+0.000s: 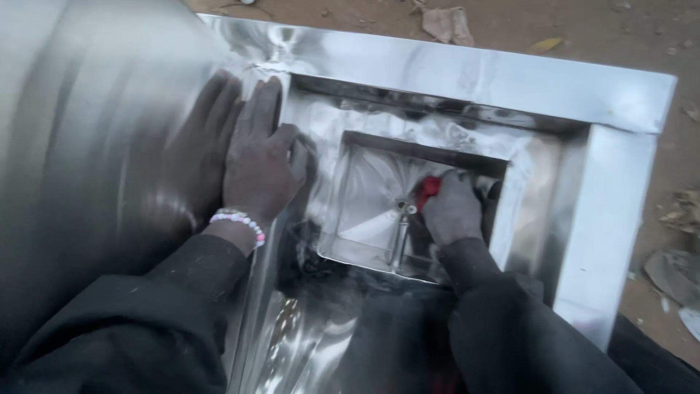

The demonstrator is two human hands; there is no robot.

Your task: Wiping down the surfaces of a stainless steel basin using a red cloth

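Head view: right hand (452,211) seen closed around red-handled tool (429,188), reached down into square steel funnel (364,197). Left hand (259,164) laid flat, fingers spread, nothing gripped, pressed on funnel's rim beside large steel drum (95,146). Beaded bracelet (239,220) worn at left wrist. Dirt ground (583,29) seen beyond.

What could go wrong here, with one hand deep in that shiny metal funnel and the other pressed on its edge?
1. The right hand works a red-handled tool inside the tight square opening; a slip might knock knuckles on the walls.
2. The left hand lies bare on the sheet-metal rim; folded edges may cut.
3. Glare off the polished steel could hide the small fitting.
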